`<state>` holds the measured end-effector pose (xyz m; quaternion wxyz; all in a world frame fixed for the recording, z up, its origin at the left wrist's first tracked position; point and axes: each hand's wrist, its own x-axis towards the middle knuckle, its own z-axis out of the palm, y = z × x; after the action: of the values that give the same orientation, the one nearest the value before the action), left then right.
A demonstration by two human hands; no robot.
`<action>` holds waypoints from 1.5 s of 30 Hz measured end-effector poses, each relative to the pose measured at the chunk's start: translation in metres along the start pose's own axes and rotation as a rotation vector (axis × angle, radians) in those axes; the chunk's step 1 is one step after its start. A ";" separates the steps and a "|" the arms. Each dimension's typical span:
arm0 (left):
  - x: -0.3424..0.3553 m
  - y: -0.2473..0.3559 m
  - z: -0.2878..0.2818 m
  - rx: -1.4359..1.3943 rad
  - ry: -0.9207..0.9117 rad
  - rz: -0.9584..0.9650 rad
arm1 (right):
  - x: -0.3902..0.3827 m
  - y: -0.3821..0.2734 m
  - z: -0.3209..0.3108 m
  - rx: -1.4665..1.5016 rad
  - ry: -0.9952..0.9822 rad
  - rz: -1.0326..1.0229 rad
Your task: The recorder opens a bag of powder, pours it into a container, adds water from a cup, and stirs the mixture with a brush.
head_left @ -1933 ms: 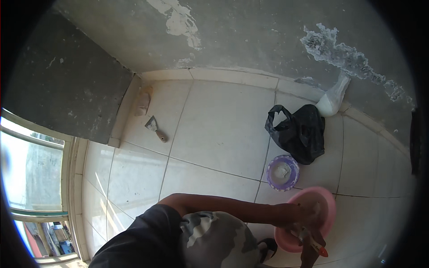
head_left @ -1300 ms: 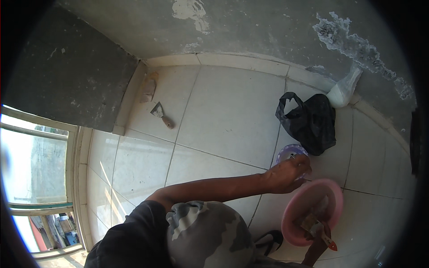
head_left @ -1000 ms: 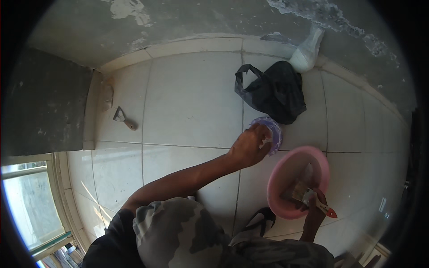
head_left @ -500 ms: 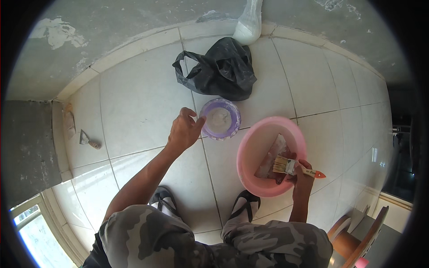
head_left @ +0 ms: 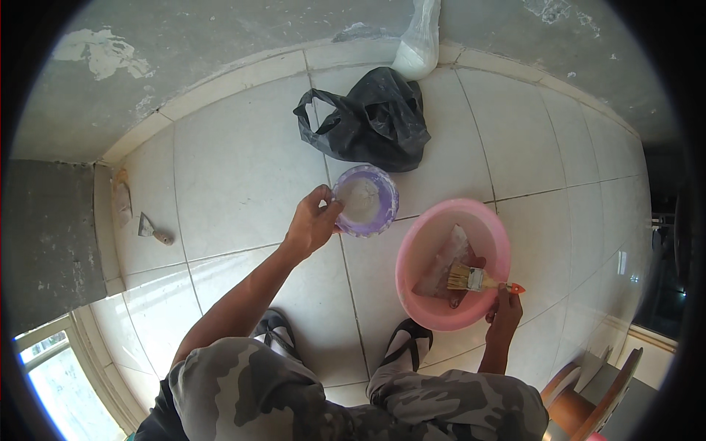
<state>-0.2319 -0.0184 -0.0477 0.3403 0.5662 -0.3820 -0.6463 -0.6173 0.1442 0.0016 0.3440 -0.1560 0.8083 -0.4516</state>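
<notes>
My left hand (head_left: 315, 222) pinches the left rim of a purple bowl (head_left: 382, 223), thumb and fingers closed on its edge. White powder or paste lies in the bowl, and its rim is smeared white. In my right hand (head_left: 504, 312) is a flat paintbrush (head_left: 476, 279), held by its pale handle with an orange end. Its bristles point left over a pink basin (head_left: 404, 287). Inside the basin lie reddish-brown tools with whitish, roughly triangular blades (head_left: 452, 257); their exact kind is hard to make out.
A black plastic bag (head_left: 375, 121) lies beyond the bowl, by a clear bag of white material (head_left: 418, 51) against the wall. A small scraper (head_left: 154, 230) rests on the tiles at left. A brown wooden piece (head_left: 588, 404) stands at lower right. My sandalled feet are between bowl and basin.
My left hand has closed on the bowl's rim, and the bowl looks slightly tilted. My right hand has shifted back along the brush handle. The whole view has moved a little.
</notes>
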 end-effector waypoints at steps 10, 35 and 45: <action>-0.044 0.013 -0.046 -0.223 0.070 -0.005 | 0.020 0.022 -0.017 -0.002 0.064 0.059; -0.226 -0.035 -0.227 0.153 0.811 0.131 | -0.064 -0.172 0.262 -0.248 -0.634 -1.721; -0.202 -0.055 -0.212 -0.409 0.830 0.250 | -0.082 -0.190 0.268 -0.362 -0.706 -1.780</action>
<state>0.0037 0.1614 -0.0151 0.6435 0.6476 -0.1442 -0.3817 -0.3828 -0.0794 0.0994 0.0703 -0.8867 0.3022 -0.3427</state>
